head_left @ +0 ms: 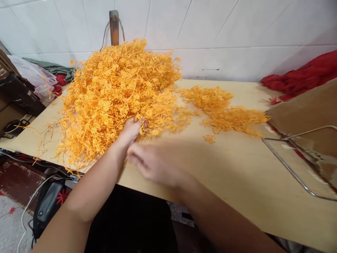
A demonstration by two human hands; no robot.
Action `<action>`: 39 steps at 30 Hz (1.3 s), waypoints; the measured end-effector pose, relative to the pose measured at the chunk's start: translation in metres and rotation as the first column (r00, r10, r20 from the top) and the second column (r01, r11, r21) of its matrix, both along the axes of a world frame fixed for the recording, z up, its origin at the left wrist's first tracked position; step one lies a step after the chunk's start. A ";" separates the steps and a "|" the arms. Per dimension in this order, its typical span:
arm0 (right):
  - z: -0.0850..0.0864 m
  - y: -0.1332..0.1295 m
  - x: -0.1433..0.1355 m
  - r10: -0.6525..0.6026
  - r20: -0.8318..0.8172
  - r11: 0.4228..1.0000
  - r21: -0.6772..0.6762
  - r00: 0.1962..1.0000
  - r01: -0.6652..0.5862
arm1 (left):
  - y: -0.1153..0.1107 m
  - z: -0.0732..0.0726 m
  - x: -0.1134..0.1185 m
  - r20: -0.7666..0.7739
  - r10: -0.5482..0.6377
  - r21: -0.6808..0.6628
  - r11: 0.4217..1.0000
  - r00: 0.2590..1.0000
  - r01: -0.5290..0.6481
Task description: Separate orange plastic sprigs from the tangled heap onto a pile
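Note:
A big heap of orange artificial flower sprigs [113, 95] covers the left part of the table. At its front right edge, my left hand [132, 129] is closed round the stems of some orange sprigs, whose blurred heads [168, 117] fan out to the right. My right hand [151, 160] is just below and right of the left wrist, over the table's front part. Motion blurs it, but its fingers look curled together; whatever they hold, if anything, cannot be made out. Smaller bunches of orange sprigs [223, 110] lie flat to the right of the heap.
The pale wooden table [237, 168] meets a white tiled wall [210, 31]. At right are a bent metal rod [286, 170], a cardboard box [308, 109] and red artificial flowers [302, 75]. A plastic bag [28, 70] and dark box [19, 91] stand at left.

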State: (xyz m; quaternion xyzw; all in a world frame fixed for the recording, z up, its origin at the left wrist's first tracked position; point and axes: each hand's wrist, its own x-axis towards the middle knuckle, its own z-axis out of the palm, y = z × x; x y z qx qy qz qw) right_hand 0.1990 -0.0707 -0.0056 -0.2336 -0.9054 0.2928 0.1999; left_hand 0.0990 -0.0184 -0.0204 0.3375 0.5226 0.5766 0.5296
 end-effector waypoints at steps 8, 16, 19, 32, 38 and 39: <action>0.008 0.021 0.026 -0.257 -0.342 0.825 -0.565 0.904 0.021 | -0.005 0.000 -0.008 0.071 -0.153 -0.018 0.988 0.986 0.155; 0.002 0.034 0.030 -0.532 -0.260 0.702 -0.667 0.806 0.248 | -0.003 -0.002 -0.006 0.149 -0.159 0.015 0.987 0.976 0.159; -0.003 0.030 0.024 -0.514 -0.258 0.800 -0.488 0.818 0.349 | -0.003 -0.002 -0.005 0.172 -0.132 0.045 0.991 0.976 0.126; -0.010 0.022 0.010 -0.528 -0.085 0.843 -0.173 0.845 0.509 | -0.008 0.000 -0.010 0.095 -0.288 0.023 0.958 0.953 0.287; -0.011 0.024 0.016 -0.540 -0.166 0.821 -0.317 0.825 0.474 | -0.008 0.001 -0.009 0.113 -0.278 0.018 0.960 0.954 0.278; -0.011 0.024 0.016 -0.526 -0.170 0.830 -0.316 0.833 0.460 | -0.008 0.002 -0.008 0.126 -0.245 0.024 0.970 0.961 0.244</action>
